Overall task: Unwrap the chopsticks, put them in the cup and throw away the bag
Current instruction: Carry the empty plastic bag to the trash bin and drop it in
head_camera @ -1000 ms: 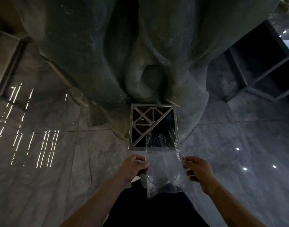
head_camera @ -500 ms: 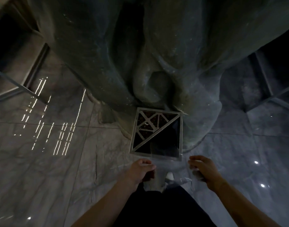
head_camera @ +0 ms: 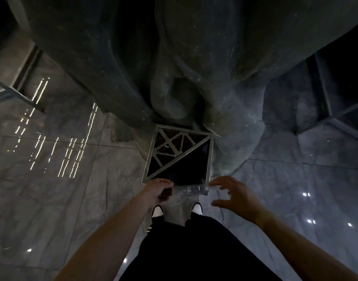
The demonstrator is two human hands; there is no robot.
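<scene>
Nearest the camera are dark trousers (head_camera: 194,246) and two dark shoes with white toes (head_camera: 158,212) planted on the glossy grey marble floor (head_camera: 52,199). Both bare forearms reach forward over them. The left hand (head_camera: 156,190) is curled, its fingers closed on the left end of the clear plastic bag (head_camera: 191,189). The right hand (head_camera: 234,194) is released, fingers spread, with its fingertips just at the bag's right end; whether they touch the plastic cannot be told. The bag is crumpled and scrunched into a narrow transparent band stretched sideways between the two hands, right at the near rim of the square metal bin (head_camera: 147,159). The bin's top is split on the diagonal: the far-left half carries a lattice of metal bars over dark speckled filling, the near-right half is an open black hole whose contents cannot be seen. Behind the bin rises a large dark rock-like sculpture (head_camera: 133,67).
</scene>
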